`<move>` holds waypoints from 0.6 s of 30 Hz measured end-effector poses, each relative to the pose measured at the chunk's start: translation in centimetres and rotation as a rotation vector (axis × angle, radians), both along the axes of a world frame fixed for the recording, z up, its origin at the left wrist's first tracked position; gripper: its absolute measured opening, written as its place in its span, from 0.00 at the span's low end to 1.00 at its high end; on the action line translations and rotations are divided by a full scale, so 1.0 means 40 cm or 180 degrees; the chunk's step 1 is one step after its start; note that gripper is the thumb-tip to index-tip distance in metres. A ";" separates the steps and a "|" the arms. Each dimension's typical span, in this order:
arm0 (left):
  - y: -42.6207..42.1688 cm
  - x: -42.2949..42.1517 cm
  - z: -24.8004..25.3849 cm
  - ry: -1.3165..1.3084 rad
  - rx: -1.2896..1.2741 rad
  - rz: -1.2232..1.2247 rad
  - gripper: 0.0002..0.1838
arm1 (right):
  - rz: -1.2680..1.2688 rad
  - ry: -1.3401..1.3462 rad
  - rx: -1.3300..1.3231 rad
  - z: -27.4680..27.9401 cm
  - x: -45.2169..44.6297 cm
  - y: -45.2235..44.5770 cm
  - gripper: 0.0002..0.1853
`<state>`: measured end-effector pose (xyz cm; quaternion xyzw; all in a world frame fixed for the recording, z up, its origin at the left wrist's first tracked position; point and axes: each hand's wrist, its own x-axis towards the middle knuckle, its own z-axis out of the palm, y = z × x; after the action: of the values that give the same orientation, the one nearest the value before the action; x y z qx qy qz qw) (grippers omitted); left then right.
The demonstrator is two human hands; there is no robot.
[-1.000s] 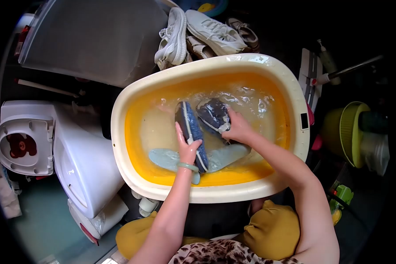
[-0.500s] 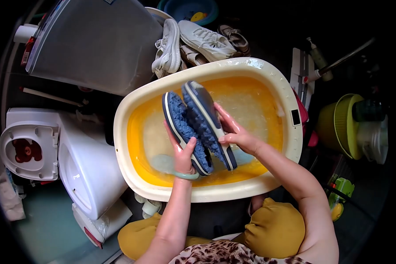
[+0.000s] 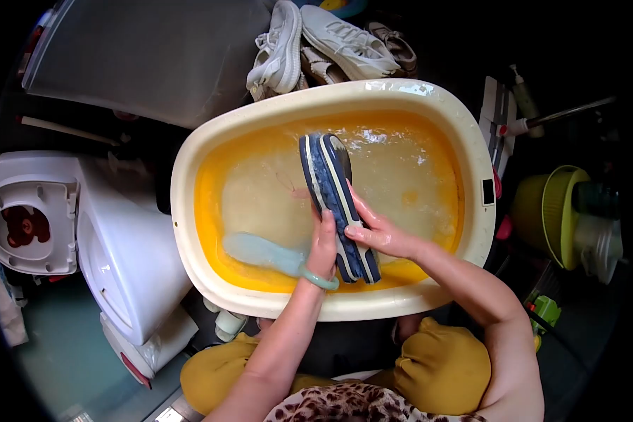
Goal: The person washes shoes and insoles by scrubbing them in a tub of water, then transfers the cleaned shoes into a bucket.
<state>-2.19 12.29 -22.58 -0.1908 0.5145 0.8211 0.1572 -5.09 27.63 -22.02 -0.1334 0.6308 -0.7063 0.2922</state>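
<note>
Two navy slippers with blue fluffy lining and white-striped soles are pressed together over the water of a cream and orange tub [image 3: 475, 232]. My left hand [image 3: 323, 243] grips the left slipper [image 3: 314, 183] from its outer side, a pale green bangle at the wrist. On the other side my right hand [image 3: 383, 232] is closed on the right slipper [image 3: 341, 200], thumb across its edge. A light blue insole [image 3: 264, 252] lies in the water left of my left wrist; its right end is hidden behind the hand.
White sneakers [image 3: 348, 46] stand beyond the tub's far rim. At the left are a white toilet [image 3: 130, 246] and a grey translucent bin [image 3: 155, 53]. Green basins [image 3: 566, 211] stand at the right, near a metal-handled tool [image 3: 555, 116]. My knees flank the near rim.
The slippers were apart, one low in the water, then lifted with their linings facing. Now both hands have brought them together, side against side.
</note>
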 end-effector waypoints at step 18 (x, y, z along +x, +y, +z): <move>0.026 -0.086 -0.181 -0.0192 -0.4516 -0.1085 0.44 | -0.0413 0.0941 0.3794 -0.200 -0.044 0.064 0.47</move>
<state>-5.62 13.33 -29.84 -0.1865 0.9408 0.2486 0.1356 -6.85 30.18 -30.01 -0.0051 0.9577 -0.2227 0.1824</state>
